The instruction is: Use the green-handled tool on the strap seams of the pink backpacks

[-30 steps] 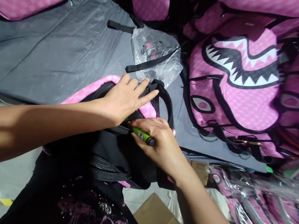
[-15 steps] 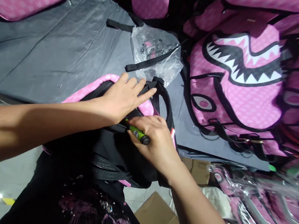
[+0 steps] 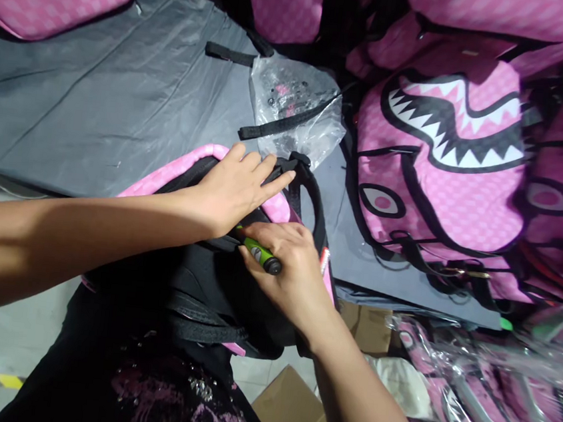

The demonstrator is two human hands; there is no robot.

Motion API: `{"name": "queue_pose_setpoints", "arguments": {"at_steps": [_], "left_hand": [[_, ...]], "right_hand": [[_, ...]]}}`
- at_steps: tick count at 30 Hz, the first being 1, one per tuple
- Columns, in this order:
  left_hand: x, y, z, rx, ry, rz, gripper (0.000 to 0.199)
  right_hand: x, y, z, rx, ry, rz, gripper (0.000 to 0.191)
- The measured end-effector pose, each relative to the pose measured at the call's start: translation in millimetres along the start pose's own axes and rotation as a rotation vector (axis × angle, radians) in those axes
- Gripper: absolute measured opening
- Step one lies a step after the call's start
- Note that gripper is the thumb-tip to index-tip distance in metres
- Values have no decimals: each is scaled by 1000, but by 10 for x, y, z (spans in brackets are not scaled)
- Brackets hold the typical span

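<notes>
A black backpack with pink edging (image 3: 247, 295) lies across the table's front edge, against my body. Spread over its upper side is my left hand (image 3: 236, 189), fingers apart, pressing on the black fabric near the pink rim. Just below it, my right hand (image 3: 289, 259) is closed round a green-handled tool with a black end (image 3: 264, 256). The tool's far end disappears at the black fabric under my left hand, so its tip is hidden. Black straps and a buckle (image 3: 301, 161) sit just beyond my left fingertips.
A clear plastic bag (image 3: 298, 98) with small parts and a black strap lies on the grey-covered table (image 3: 96, 104). To the right stands a pink backpack with a shark-mouth print (image 3: 447, 161). Plastic-wrapped pink bags (image 3: 483, 400) and a cardboard box (image 3: 288, 406) are lower right.
The view has shifted slightly, so the table and the bags beyond sit a little lower. Both hands keep almost the same place on the backpack, and the right still grips the green-handled tool.
</notes>
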State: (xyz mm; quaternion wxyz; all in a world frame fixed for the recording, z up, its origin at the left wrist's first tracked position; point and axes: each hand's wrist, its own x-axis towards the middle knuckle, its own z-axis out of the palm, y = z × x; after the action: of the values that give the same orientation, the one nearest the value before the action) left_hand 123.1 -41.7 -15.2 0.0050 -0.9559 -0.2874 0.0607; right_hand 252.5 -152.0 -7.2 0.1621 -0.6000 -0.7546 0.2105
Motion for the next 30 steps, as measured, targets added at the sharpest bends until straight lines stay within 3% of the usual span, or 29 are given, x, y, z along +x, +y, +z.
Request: {"name": "queue_pose_setpoints", "arguments": {"at_steps": [7, 10, 14, 24, 30], "left_hand": [[13, 10, -29, -32, -26, -25, 73], [8, 6, -18, -37, -25, -14, 77], [0, 6, 21, 10, 7, -7, 81], [-24, 4, 3, 46, 0, -8, 79], [-21, -12, -8, 47, 1, -2, 73]], "right_hand": [[-55, -49, 105, 8, 113, 91, 11], [-61, -62, 156, 67, 146, 117, 10], [-94, -93, 202, -17, 234, 188, 6], [-143, -160, 367, 237, 421, 264, 7], [-94, -179, 448, 261, 478, 280, 7]]}}
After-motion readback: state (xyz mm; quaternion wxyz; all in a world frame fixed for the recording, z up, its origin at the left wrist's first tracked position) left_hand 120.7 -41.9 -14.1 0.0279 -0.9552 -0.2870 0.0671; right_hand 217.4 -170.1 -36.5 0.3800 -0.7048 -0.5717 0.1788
